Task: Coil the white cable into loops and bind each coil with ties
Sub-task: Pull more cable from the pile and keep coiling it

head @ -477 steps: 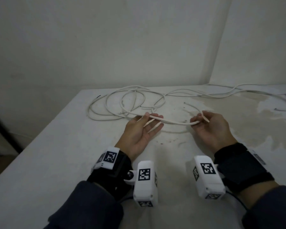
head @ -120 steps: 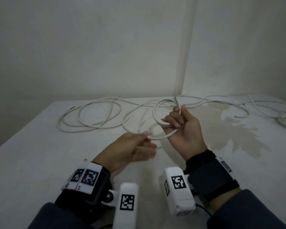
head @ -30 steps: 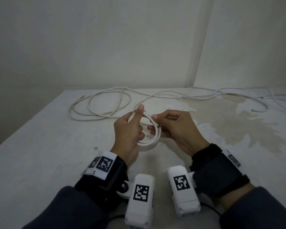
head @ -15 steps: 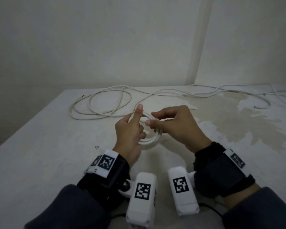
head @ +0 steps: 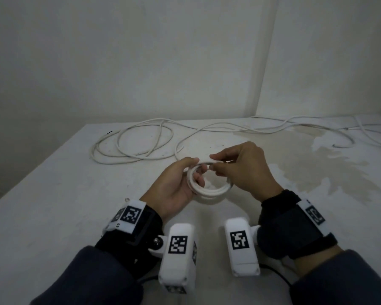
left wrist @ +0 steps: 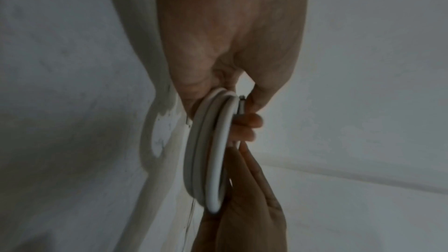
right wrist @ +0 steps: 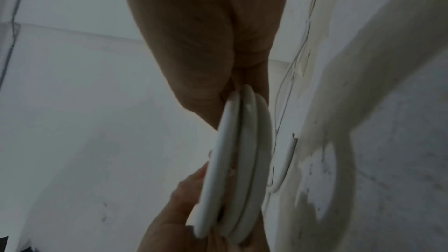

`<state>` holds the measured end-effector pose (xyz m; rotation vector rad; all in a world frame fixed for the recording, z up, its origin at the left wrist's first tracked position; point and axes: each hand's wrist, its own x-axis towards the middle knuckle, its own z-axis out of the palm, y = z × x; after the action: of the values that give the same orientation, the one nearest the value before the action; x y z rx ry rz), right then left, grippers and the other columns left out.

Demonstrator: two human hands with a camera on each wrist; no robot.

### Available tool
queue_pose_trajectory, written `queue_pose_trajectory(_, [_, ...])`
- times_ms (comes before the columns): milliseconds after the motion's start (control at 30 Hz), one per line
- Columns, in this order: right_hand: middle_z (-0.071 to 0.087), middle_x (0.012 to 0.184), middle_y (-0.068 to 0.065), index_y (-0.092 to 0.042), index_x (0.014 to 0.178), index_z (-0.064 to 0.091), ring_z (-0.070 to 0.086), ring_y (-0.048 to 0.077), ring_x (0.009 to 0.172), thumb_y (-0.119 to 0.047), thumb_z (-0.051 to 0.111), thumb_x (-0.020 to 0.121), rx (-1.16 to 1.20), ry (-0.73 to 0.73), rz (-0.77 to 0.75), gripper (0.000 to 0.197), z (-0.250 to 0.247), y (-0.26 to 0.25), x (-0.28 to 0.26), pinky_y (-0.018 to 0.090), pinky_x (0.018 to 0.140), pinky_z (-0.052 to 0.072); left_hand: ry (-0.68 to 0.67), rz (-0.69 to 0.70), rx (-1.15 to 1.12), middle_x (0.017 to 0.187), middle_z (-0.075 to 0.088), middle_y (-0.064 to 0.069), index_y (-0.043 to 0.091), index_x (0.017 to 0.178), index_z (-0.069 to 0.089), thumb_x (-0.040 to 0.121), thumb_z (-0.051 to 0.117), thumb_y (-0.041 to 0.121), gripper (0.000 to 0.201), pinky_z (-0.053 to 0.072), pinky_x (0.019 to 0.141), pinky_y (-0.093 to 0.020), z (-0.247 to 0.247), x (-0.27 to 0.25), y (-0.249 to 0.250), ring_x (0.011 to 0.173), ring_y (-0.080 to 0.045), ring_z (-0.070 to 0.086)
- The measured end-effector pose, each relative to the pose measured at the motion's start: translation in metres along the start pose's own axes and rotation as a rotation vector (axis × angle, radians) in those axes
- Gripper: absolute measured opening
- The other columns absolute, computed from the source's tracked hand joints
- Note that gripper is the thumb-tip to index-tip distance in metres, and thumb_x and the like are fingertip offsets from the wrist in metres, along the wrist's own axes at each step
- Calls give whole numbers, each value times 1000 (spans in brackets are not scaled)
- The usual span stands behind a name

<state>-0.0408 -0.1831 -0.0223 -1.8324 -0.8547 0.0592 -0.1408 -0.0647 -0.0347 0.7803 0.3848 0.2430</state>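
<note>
A small coil of white cable [head: 209, 190], three turns thick, hangs just above the table between both hands. My left hand [head: 196, 172] grips its left side, thumb over the top and fingers curled through the ring. My right hand [head: 216, 164] pinches the top of the coil and its palm hides the right side. In the left wrist view the coil [left wrist: 211, 150] stands edge-on with my fingers [left wrist: 247, 122] wrapped round it. From the right wrist the same coil [right wrist: 240, 160] shows its three turns pressed together.
More white cable [head: 130, 146] lies in wide loose loops at the back left of the white table [head: 53, 205] and trails off along the far edge to the right [head: 295, 126]. A dull stain [head: 317, 168] marks the right side. Walls stand close behind.
The straight length of cable from earlier is now wound into a small coil. In the last second my left thumb came down over it and my right fingers moved to its top.
</note>
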Motion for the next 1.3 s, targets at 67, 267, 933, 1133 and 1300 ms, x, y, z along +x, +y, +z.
queue_pose_trajectory(67, [74, 79, 4, -10, 89, 78, 71, 17, 71, -6, 83, 71, 13, -22, 1, 19, -1, -1, -1, 37, 77, 59, -72, -35, 7, 67, 54, -6, 1, 89, 53, 94, 43, 8, 13, 37, 37, -14, -1, -2, 4, 37, -5, 37])
queue_pose_trajectory(267, [74, 75, 4, -16, 79, 77, 72, 22, 66, -1, 84, 67, 103, -52, 23, 20, -2, -3, -3, 38, 71, 61, -214, -28, 139, 63, 40, 3, 9, 99, 49, 96, 34, 7, 15, 29, 39, -13, -5, -2, 7, 37, -2, 27])
queue_pose_trajectory(933, [70, 71, 17, -4, 73, 73, 65, 25, 63, 12, 83, 60, 381, -151, 234, 23, -7, -2, -13, 35, 68, 58, -8, 28, 152, 58, 42, 0, 8, 95, 55, 99, 42, 12, 14, 29, 33, -14, 0, -9, -6, 33, -3, 27])
queue_pose_trajectory(1133, [70, 78, 15, -4, 83, 72, 67, 21, 70, 13, 75, 70, 493, -288, 356, 22, -46, 0, -25, 24, 68, 58, -15, 122, 243, 56, 41, 1, 5, 96, 57, 99, 43, 9, 15, 25, 34, -13, 21, -7, -28, 34, -3, 25])
queue_pose_trajectory(1300, [71, 79, 10, -4, 93, 72, 67, 16, 69, 0, 74, 79, 362, -206, 419, 15, -108, 19, -30, 23, 71, 59, -33, 183, 287, 57, 41, 0, 3, 96, 58, 97, 47, 8, 12, 27, 34, -14, 56, 5, -54, 34, -3, 26])
